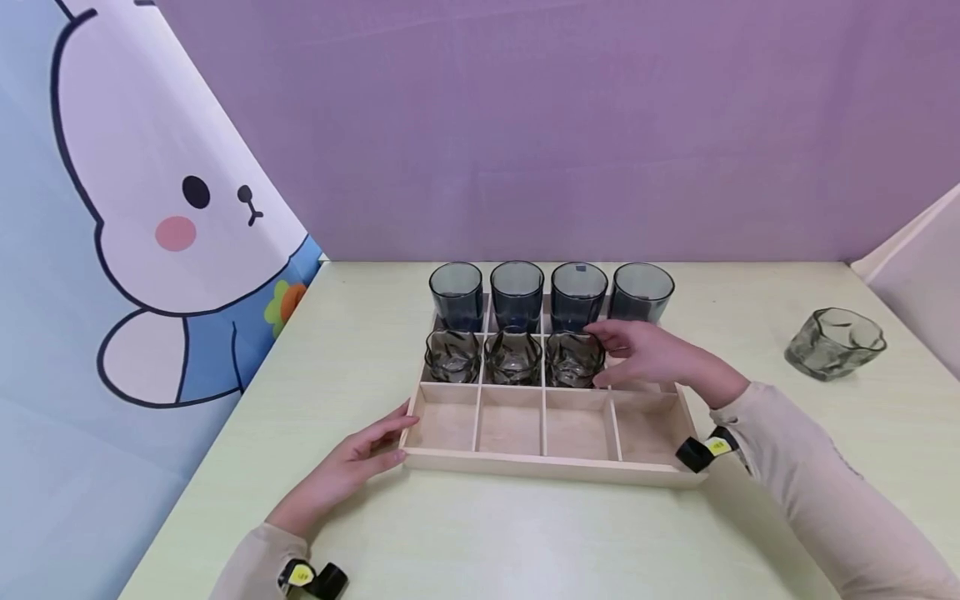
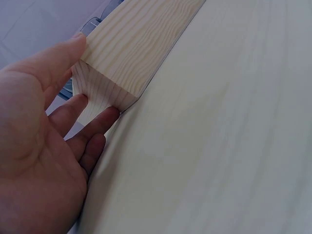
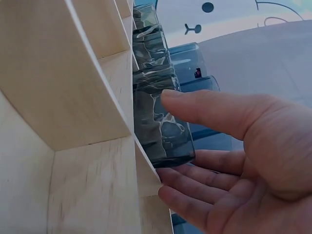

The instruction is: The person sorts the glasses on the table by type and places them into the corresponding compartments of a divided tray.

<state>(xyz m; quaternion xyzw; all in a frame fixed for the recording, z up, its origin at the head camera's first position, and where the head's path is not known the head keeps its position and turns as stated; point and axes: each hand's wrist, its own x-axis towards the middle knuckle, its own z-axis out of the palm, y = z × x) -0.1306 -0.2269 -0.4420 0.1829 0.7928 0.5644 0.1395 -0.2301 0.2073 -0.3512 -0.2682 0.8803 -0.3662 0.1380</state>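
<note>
A wooden divided tray [image 1: 510, 468] holds tall blue-grey glasses [image 1: 517, 296] in its back row. Three short wavy dark glasses [image 1: 512, 357] stand in the middle row. My left hand [image 1: 358, 460] holds the tray's front left corner, thumb at the front edge and fingers along the side wall [image 2: 105, 95]. At the third short glass [image 1: 573, 358], my right hand [image 1: 651, 357] touches the right side with loosely spread fingers. The right wrist view shows the thumb overlapping this glass [image 3: 161, 126] and fingers below it.
One more short wavy glass [image 1: 834, 343] stands apart on the pale table [image 1: 757, 321], far right. The tray's front row of compartments [image 1: 510, 421] shows bare wood. A purple backdrop [image 1: 570, 133] rises behind the table, and a cartoon-printed cloth [image 1: 142, 350] hangs at the left.
</note>
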